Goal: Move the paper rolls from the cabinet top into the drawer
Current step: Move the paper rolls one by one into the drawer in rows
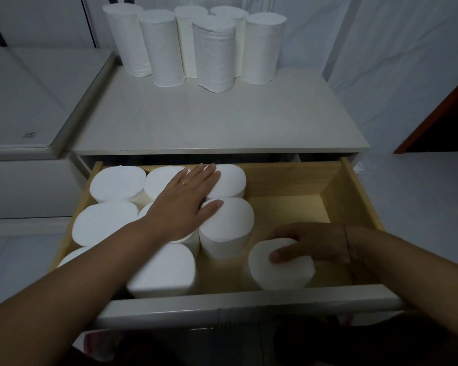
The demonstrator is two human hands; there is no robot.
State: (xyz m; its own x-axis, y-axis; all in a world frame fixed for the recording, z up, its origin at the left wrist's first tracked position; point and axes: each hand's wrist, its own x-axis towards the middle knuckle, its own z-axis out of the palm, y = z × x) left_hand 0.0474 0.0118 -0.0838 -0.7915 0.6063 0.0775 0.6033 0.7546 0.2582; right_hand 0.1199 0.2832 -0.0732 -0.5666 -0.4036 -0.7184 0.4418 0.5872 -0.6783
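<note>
Right hand [312, 244], lower right: gripping one upright paper roll [280, 265] in the drawer [354, 196] | Left hand [185, 199], centre: flat, released, resting on packed rolls [117, 182] filling the drawer's left side | Top of frame: six rolls [217, 54] upright on the worktop [209, 120]

Dim, bluish light; wide-angle bending at edges; slight motion blur.
</note>
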